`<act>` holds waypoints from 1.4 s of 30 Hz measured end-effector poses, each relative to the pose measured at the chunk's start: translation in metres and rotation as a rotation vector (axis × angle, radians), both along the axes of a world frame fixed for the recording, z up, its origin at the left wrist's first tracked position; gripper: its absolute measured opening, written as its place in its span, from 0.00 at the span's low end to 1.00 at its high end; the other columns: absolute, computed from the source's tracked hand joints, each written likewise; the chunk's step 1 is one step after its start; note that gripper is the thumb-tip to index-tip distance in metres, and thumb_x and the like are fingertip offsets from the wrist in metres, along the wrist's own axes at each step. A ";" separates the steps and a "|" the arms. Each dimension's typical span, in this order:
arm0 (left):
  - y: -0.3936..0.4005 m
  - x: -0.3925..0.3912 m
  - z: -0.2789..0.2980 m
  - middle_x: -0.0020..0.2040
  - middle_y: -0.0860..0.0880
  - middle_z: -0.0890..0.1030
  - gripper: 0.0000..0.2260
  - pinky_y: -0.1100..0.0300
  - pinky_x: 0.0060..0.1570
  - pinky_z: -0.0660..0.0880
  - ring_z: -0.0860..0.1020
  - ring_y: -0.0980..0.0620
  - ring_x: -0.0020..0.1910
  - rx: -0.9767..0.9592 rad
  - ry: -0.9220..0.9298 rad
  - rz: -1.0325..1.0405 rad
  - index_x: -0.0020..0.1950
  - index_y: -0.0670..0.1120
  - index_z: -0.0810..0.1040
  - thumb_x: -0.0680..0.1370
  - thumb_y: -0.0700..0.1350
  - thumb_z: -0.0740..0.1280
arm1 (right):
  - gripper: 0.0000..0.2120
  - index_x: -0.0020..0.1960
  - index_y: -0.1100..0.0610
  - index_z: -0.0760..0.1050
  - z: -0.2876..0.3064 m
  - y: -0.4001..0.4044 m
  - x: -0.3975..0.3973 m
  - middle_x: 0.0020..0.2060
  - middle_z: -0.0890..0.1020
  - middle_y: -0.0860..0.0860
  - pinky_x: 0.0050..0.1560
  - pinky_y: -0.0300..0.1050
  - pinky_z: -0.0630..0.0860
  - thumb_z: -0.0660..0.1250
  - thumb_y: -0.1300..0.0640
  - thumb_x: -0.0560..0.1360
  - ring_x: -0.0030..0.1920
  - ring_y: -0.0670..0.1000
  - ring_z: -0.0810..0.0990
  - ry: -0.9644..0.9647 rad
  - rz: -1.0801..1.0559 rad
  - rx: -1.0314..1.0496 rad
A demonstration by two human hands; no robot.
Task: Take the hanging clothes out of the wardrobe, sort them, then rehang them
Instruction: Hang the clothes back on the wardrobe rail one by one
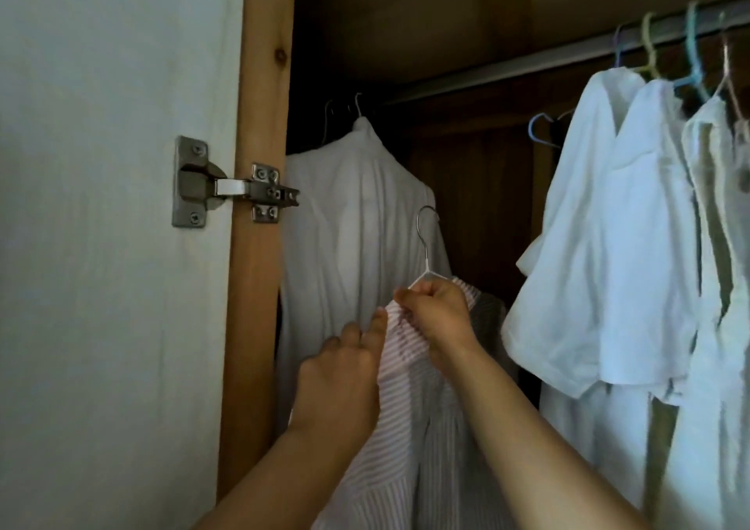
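Observation:
A pink-and-white striped shirt (410, 428) hangs on a white wire hanger (427, 241), held well below the metal rail (507, 68), its hook free in the air. My right hand (436, 312) grips the hanger's shoulder together with the shirt's collar. My left hand (345, 371) pinches the collar fabric on the left side. Behind them a white garment (357, 212) hangs at the rail's left end. Several white shirts (617, 225) hang on coloured hangers at the right.
The white wardrobe door (109, 204) stands open at the left with a metal hinge (227, 186) on the wooden frame post (259, 204). An empty blue hanger (542, 131) hangs mid-rail. A dark gap lies between the two groups of clothes.

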State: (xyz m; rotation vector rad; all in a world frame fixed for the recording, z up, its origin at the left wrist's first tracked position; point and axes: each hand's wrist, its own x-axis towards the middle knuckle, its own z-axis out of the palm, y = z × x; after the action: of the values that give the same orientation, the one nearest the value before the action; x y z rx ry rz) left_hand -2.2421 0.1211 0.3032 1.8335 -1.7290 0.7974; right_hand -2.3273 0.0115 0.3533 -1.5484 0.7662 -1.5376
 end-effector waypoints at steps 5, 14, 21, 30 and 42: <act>-0.045 0.002 0.042 0.69 0.49 0.60 0.39 0.57 0.57 0.67 0.64 0.50 0.65 -0.087 -0.145 0.149 0.76 0.50 0.33 0.78 0.52 0.60 | 0.14 0.28 0.56 0.73 0.054 -0.034 0.000 0.27 0.77 0.52 0.48 0.53 0.78 0.72 0.61 0.70 0.34 0.53 0.77 0.045 0.019 -0.151; -0.093 0.025 0.129 0.64 0.49 0.67 0.40 0.55 0.46 0.73 0.70 0.48 0.60 -0.240 -0.139 0.263 0.77 0.52 0.43 0.74 0.52 0.66 | 0.09 0.42 0.67 0.74 0.134 -0.079 0.019 0.38 0.79 0.59 0.51 0.54 0.77 0.72 0.63 0.70 0.43 0.57 0.79 -0.001 0.203 -0.271; -0.104 0.041 0.181 0.68 0.50 0.66 0.38 0.58 0.56 0.70 0.69 0.50 0.65 -0.231 -0.017 0.199 0.77 0.56 0.50 0.73 0.59 0.67 | 0.15 0.56 0.62 0.76 0.161 -0.111 -0.001 0.46 0.79 0.53 0.55 0.43 0.75 0.72 0.65 0.70 0.49 0.51 0.78 -0.145 0.220 -0.389; -0.112 0.046 0.198 0.69 0.52 0.64 0.36 0.59 0.56 0.70 0.69 0.52 0.65 -0.256 -0.071 0.290 0.76 0.58 0.52 0.74 0.61 0.66 | 0.10 0.42 0.47 0.77 0.155 -0.154 -0.009 0.46 0.81 0.53 0.50 0.48 0.78 0.74 0.61 0.68 0.45 0.50 0.79 -0.184 0.053 -0.567; -0.102 0.038 0.218 0.66 0.48 0.65 0.34 0.55 0.50 0.72 0.70 0.47 0.63 -0.395 -0.035 0.502 0.76 0.54 0.54 0.74 0.57 0.66 | 0.11 0.42 0.46 0.76 0.152 -0.161 0.003 0.45 0.81 0.54 0.52 0.53 0.77 0.75 0.59 0.67 0.46 0.53 0.79 -0.201 0.104 -0.591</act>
State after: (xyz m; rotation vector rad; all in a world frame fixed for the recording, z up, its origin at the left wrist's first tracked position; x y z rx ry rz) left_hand -2.2036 0.0195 0.5208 1.9869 -1.0266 1.2681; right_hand -2.3245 -0.1491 0.5050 -1.7690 0.1086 -1.9081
